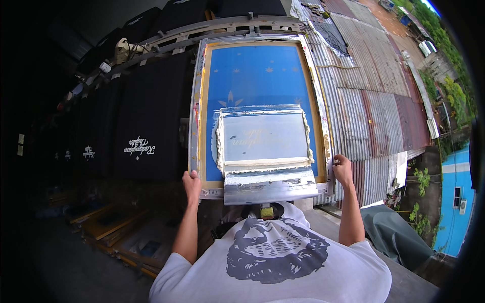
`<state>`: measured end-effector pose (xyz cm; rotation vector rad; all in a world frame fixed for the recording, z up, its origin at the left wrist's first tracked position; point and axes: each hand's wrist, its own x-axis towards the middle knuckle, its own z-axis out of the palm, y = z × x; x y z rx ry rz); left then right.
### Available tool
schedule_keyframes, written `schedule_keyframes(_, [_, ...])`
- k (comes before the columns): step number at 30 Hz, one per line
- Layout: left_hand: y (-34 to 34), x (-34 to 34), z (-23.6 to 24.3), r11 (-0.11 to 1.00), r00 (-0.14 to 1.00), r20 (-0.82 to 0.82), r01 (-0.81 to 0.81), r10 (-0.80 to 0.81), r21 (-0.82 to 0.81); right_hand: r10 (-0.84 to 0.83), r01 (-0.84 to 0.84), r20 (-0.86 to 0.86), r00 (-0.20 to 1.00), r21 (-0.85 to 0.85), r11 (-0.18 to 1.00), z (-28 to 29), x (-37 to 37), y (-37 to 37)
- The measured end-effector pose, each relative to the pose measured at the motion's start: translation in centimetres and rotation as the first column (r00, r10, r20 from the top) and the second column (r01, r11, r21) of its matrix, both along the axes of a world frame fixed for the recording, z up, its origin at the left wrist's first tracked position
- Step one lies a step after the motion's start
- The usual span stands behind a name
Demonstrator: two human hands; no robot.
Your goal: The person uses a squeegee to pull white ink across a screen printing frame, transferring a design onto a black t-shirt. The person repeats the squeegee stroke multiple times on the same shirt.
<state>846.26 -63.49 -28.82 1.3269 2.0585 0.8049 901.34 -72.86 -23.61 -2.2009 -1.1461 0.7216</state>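
Observation:
My left hand grips the near left corner of a screen printing frame. Farther up on the opposite side, my right hand is closed around the right rail. Blue mesh with pale leaf shapes fills the frame. On its near half, thick white ink rims a pale rectangle with faint lettering. A wide metal squeegee, smeared with white, lies across the near end, touched by neither hand. Whatever lies beneath the frame is hidden.
Black shirts with small white prints lie in a row to the left. A rail with metal fittings crosses beyond the frame. Corrugated roofing sheets spread below on the right, past a ledge. Stacked wooden frames sit in shadow at lower left.

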Motion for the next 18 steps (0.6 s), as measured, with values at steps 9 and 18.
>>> schedule_keyframes(9, [-0.2,-1.0,-0.3,0.982,0.996,0.068,0.037,-0.05,0.186,0.398,-0.292,0.502,0.768,-0.278,0.915,6.3,-4.6,1.5])
schedule_keyframes(18, [-4.7,2.9,6.1,0.447,0.616,-0.186,0.717,-0.766,0.534,0.828,-0.913,0.505,0.244,-0.168,0.372,8.5,-10.5,-1.1])
